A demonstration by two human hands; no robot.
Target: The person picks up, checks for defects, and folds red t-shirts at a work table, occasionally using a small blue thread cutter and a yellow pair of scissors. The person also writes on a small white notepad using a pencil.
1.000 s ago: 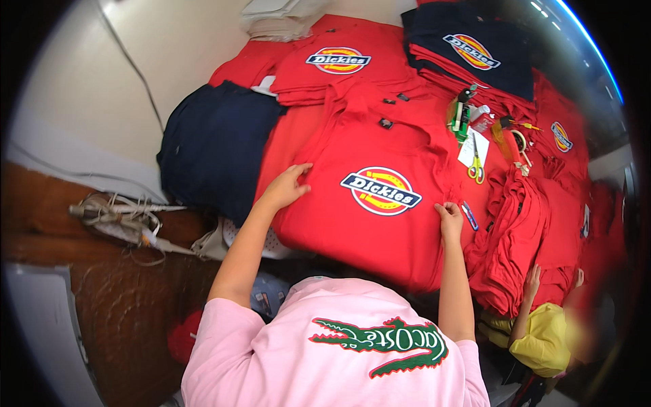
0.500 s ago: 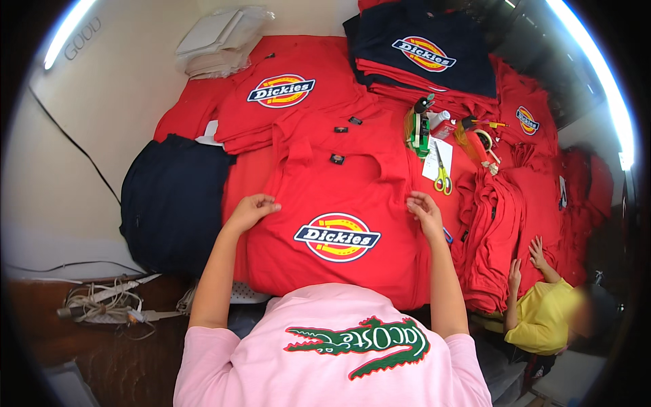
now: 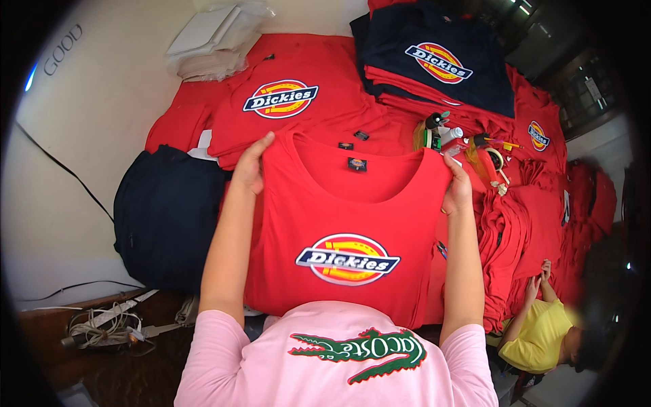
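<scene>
A red tank top (image 3: 352, 217) with a wide scooped neck and an oval printed emblem is spread out in front of me, its upper part lifted. My left hand (image 3: 253, 166) is closed on its left shoulder strap, the thumb side up. At the opposite strap, my right hand (image 3: 458, 186) pinches the fabric. A small dark label shows inside the back of the neck. Just beyond it lie more red tops (image 3: 325, 74) in a layered pile, with further neck labels visible.
Navy garments (image 3: 169, 217) are heaped at the left; a navy top (image 3: 434, 68) tops the far right stack. Plastic-wrapped packets (image 3: 213, 42) sit at the back. A tape dispenser (image 3: 430, 133) stands right of centre. Beside folded red garments (image 3: 505, 237), a co-worker in yellow (image 3: 539, 336) works.
Both my hands have taken hold of the tank top's straps and raised its upper part toward me, covering the scissors. The co-worker's hands have come together.
</scene>
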